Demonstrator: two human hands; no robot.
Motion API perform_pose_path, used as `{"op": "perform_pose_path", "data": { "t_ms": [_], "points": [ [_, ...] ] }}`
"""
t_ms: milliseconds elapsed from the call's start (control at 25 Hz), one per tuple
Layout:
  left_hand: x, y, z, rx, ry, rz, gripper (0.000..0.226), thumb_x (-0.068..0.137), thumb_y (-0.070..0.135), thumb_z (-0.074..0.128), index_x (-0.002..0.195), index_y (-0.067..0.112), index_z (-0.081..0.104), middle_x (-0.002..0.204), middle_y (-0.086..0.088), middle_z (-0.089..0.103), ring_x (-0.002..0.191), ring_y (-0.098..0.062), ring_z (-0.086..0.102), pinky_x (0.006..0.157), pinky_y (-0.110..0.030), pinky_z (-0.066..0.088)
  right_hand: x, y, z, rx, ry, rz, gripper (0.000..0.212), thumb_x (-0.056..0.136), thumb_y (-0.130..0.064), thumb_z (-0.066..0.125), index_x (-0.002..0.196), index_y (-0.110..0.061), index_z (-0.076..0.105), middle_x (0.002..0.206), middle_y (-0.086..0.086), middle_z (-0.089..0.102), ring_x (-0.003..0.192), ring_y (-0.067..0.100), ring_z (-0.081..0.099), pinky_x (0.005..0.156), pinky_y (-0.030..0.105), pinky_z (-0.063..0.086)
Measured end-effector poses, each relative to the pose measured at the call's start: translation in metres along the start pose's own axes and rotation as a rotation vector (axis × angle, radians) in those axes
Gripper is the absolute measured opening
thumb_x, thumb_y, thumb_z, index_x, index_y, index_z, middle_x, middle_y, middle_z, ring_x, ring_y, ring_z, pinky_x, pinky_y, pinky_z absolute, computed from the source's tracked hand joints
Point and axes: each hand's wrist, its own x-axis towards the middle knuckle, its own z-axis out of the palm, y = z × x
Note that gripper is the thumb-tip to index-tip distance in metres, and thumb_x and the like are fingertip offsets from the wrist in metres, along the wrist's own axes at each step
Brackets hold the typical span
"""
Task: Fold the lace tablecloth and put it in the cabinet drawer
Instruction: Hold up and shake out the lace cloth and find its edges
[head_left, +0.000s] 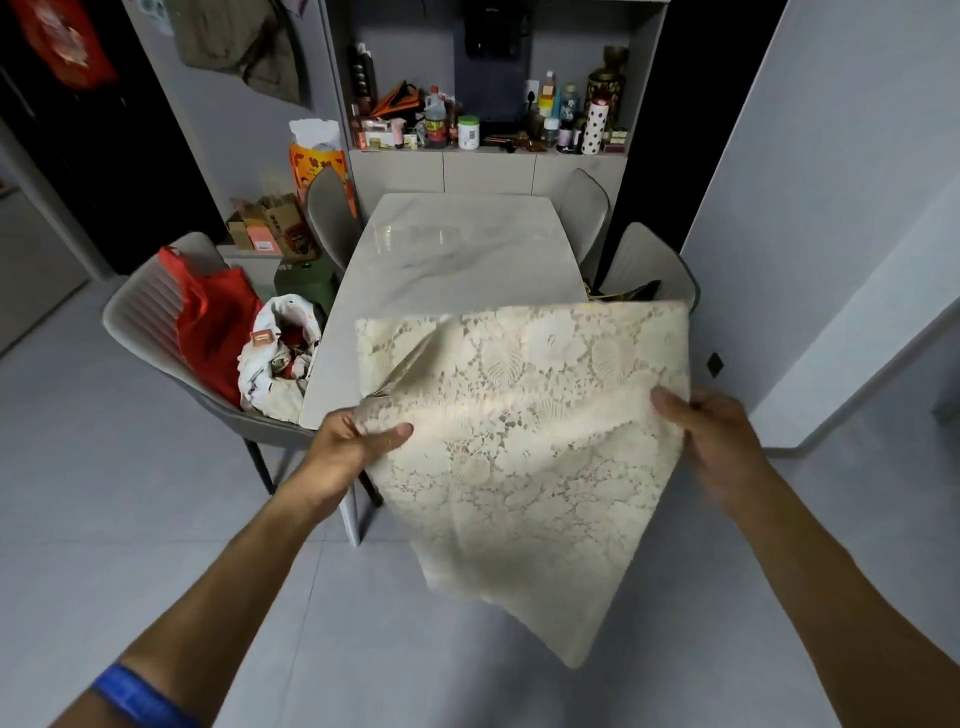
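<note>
Four grey chairs (156, 322) stood around a pale marble table (447, 249), its far end against a cabinet (488, 171) whose shelf was crowded with bottles and jars. The lace tablecloth (524, 441), cream and already doubled over, lay partly on the table's near end and hung off the edge toward the floor. On the near left chair sat a red bag (213, 327) and a white patterned bag (280, 358), close beside the table edge. Cardboard boxes (270, 228) were stacked behind that chair. The left hand (348, 452) pinched the cloth's near left corner between thumb and fingers. The right hand (711, 441), somewhat blurred, gripped the cloth's right edge with fingers curled behind it.
</note>
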Motion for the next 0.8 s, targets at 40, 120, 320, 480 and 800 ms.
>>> {"op": "perform_pose_path", "data": {
  "t_ms": [40,120,320,480,800],
  "points": [
    [0.005,0.007,0.000,-0.083,0.010,0.005,0.020,0.076,0.010,0.076,0.096,0.012,0.078,0.101,-0.009,0.077,0.093,-0.023,0.074,0.074,-0.025,0.058,0.004,-0.002,0.000,0.074,-0.038,0.002,0.024,0.078,-0.027,0.075,0.101,-0.021,0.078,0.111,0.004,0.075,0.103,0.021,0.070,0.078,0.028,0.058],
    [0.011,0.016,0.000,-0.213,0.034,-0.024,0.020,0.075,0.014,0.076,0.094,0.011,0.079,0.103,-0.011,0.077,0.093,-0.023,0.074,0.078,-0.030,0.060,0.002,0.003,0.002,0.048,-0.121,0.058,0.026,0.081,-0.026,0.074,0.107,-0.022,0.076,0.119,0.006,0.071,0.109,0.021,0.068,0.086,0.032,0.057],
    [0.020,0.022,-0.004,-0.248,0.172,-0.203,0.025,0.087,0.036,0.068,0.089,0.015,0.079,0.098,-0.008,0.078,0.093,-0.022,0.074,0.069,-0.028,0.060,-0.009,0.028,0.010,-0.073,-0.099,0.148,0.027,0.080,-0.028,0.071,0.100,-0.010,0.078,0.107,0.013,0.075,0.102,0.026,0.071,0.078,0.029,0.057],
    [0.020,0.025,-0.018,-0.259,0.119,-0.192,0.027,0.090,0.039,0.062,0.094,0.018,0.080,0.105,-0.006,0.077,0.096,-0.018,0.073,0.077,-0.030,0.057,-0.003,0.022,0.013,0.042,-0.116,0.221,0.037,0.088,-0.035,0.059,0.108,-0.008,0.074,0.111,0.013,0.074,0.102,0.024,0.070,0.076,0.030,0.059],
    [0.010,0.006,-0.019,-0.160,0.169,-0.139,0.014,0.080,0.022,0.073,0.083,0.010,0.079,0.088,-0.007,0.079,0.079,-0.019,0.074,0.068,-0.030,0.060,0.007,0.024,0.014,-0.026,0.051,-0.018,0.013,0.083,-0.026,0.068,0.083,-0.016,0.077,0.083,0.000,0.077,0.079,0.012,0.071,0.068,0.022,0.058]
  ]
}}
